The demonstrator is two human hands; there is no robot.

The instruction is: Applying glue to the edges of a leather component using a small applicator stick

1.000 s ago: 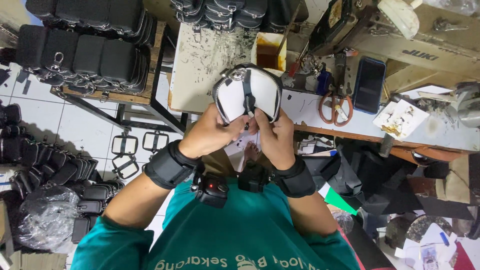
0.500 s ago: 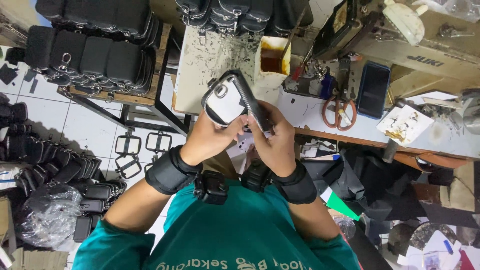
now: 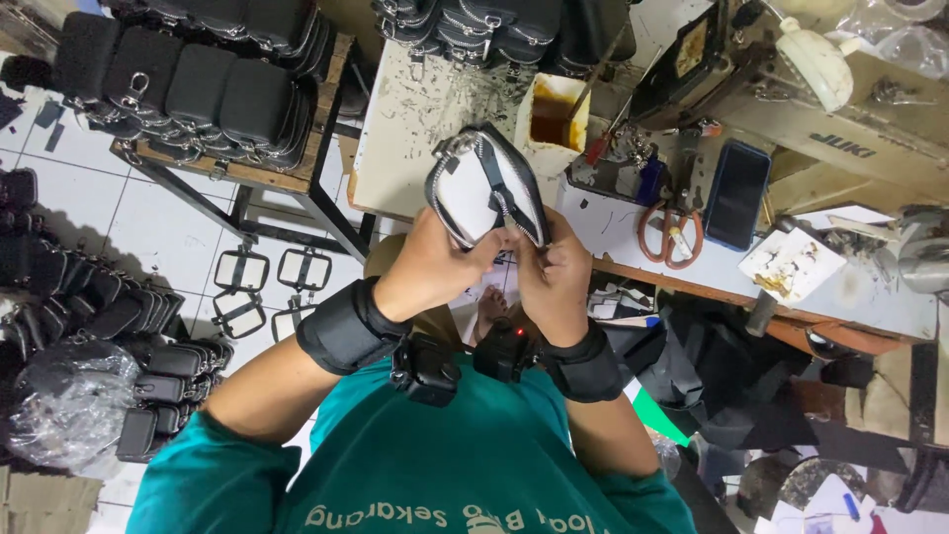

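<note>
Seemingly one zip pouch (image 3: 484, 193) in two hands: left (image 3: 432, 265), right (image 3: 554, 277).

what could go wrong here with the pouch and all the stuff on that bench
1. Both hands, the left hand and right hand, pinch the zip pouch close to its zipper, so a fingertip might get caught or nipped.
2. The pouch is held in the air right beside the open glue pot; a slip might smear its white lining.
3. The scissors and phone lie near the bench edge, so a stray elbow might knock them off.
</note>
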